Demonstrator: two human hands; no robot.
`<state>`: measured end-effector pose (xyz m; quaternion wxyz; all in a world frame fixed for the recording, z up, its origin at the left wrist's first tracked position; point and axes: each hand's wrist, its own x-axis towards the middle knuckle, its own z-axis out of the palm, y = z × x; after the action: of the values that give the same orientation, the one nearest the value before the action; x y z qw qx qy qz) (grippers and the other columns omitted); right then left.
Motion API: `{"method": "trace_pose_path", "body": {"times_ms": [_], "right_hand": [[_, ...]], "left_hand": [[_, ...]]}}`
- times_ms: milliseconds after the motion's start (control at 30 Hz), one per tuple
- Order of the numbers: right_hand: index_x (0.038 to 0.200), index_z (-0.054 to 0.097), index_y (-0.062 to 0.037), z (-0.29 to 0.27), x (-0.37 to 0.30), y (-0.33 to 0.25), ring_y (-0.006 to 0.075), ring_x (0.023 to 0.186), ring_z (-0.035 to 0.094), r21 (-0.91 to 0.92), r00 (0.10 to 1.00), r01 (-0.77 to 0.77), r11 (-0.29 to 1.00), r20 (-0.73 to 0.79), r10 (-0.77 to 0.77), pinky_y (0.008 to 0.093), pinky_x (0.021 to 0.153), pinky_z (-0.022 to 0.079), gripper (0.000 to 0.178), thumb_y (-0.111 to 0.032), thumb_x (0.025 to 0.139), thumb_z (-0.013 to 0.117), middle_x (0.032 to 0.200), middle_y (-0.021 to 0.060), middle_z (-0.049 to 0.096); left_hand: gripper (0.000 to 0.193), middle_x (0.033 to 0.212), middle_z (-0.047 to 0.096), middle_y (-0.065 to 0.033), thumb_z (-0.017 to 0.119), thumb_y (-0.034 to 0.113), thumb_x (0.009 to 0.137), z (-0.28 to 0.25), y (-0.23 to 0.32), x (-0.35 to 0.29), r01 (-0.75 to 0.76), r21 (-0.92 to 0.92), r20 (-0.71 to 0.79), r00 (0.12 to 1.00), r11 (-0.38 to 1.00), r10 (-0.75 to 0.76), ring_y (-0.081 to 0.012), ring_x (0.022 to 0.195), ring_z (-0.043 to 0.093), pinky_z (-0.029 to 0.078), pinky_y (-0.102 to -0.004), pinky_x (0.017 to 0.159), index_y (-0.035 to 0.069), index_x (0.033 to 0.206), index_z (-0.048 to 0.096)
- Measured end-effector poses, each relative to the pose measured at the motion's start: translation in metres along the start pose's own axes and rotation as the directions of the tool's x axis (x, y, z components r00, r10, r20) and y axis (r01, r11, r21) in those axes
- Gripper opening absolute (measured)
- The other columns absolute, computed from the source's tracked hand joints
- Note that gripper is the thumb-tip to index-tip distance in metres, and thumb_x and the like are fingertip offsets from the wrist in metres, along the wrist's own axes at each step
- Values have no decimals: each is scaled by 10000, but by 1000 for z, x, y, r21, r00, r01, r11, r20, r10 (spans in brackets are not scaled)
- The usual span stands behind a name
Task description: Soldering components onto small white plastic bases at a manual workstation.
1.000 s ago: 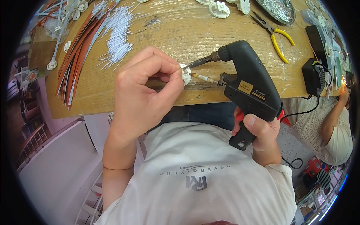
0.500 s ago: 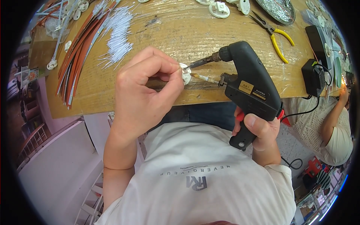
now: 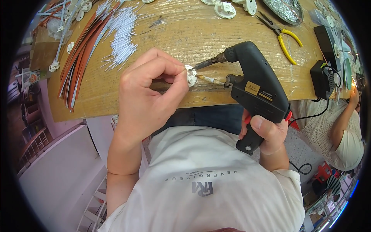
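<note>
My left hand [image 3: 148,91] is closed in a pinch, its thumb and index fingertips meeting at the left edge of a small white round fitting [image 3: 191,79] near the table's front edge. What lies between those fingertips is hidden. Wrapped round the handle of a black soldering gun [image 3: 259,83] is my right hand [image 3: 268,133], with a finger by the red trigger. The gun's dark iron tip [image 3: 203,64] reaches the top of the fitting. Below it, a thin pale feed tube [image 3: 210,79] also points at the fitting.
Left on the wooden table [image 3: 170,34] lie thin white wires [image 3: 121,42] and long brown-and-white strips [image 3: 79,58]. Yellow-handled pliers [image 3: 284,38], more white fittings [image 3: 225,10] and a dark dish [image 3: 288,9] of metallic bits sit farther back. A black box [image 3: 323,79] with a cord stands right, near another person [image 3: 340,131].
Almost nothing differs. The soldering gun has shifted very slightly to the left, and both hands keep their grip and place.
</note>
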<state>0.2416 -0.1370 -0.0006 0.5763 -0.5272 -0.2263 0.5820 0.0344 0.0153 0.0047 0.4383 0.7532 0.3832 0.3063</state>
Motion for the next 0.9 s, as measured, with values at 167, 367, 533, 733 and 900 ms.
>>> {"method": "trace_pose_path", "body": {"times_ms": [167,367,533,733,900], "right_hand": [[1180,598,65,0,0,0,138,583,624,-2,1000,-4,1000,-1,4,291,542,526,387,-58,815,631,828,108,655],[1229,579,53,-1,-2,2,168,599,648,33,999,33,999,-2,-33,304,555,541,435,-80,820,640,864,134,666],[1200,534,128,4,-3,4,236,562,653,29,990,14,999,-144,-9,363,485,599,634,-265,736,709,865,207,646],[1349,501,35,-2,-7,6,193,687,684,116,997,78,990,0,-79,314,613,590,570,-154,846,690,1037,195,675],[1352,500,40,-4,-5,8,190,707,686,125,994,97,987,44,-103,312,619,590,539,-120,869,679,1061,195,674]], "left_hand": [[50,930,663,-54,699,-108,863,-1,0,-1,-12,10,5,1000,1000,12,-38,752,594,469,-179,636,-62,847,688],[51,930,664,-52,702,-107,862,-1,-1,-1,-30,19,2,1000,999,30,-38,751,595,469,-178,639,-59,849,692],[46,930,665,-54,704,-107,861,-1,-2,-1,-18,17,3,1000,1000,17,-41,755,602,477,-180,642,-61,856,699],[29,836,673,-73,701,-68,825,2,-1,0,-18,-7,-57,998,1000,18,-108,694,650,535,-230,605,-47,809,687],[27,847,673,-71,700,-71,830,4,-3,-1,-23,-9,-66,998,1000,22,-107,706,650,533,-228,607,-44,829,693]]}}
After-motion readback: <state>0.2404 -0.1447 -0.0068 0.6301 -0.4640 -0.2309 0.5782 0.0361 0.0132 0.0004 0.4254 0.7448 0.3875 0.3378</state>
